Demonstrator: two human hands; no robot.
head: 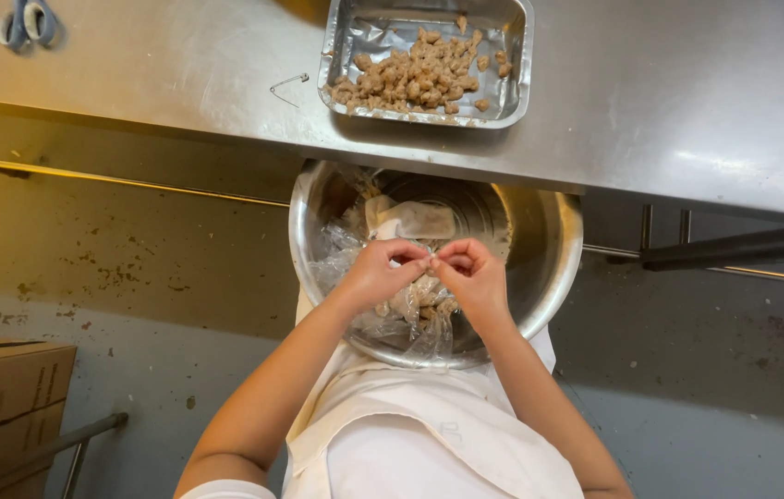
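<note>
Over the round steel bowl point(540, 277), left hand point(378, 270) and right hand point(475, 273) pinch a clear plastic bag point(410, 310), fingertips meeting; spills drop inside; foil tray of brown chunks point(512, 102) at twelve o'clock.

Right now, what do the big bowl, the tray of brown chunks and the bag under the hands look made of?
Bowl: likely stainless steel, brushed with curved reflections. Tray: thin foil, crinkled shiny walls. Bag: clear soft plastic, wrinkled and see-through, pinched by left hand and right hand.

Warm, fairly bright overhead light puts soft glare on the steel table point(669, 102), casts shadow beneath it, and the scissors point(30, 23) at its far-left corner blur.
</note>
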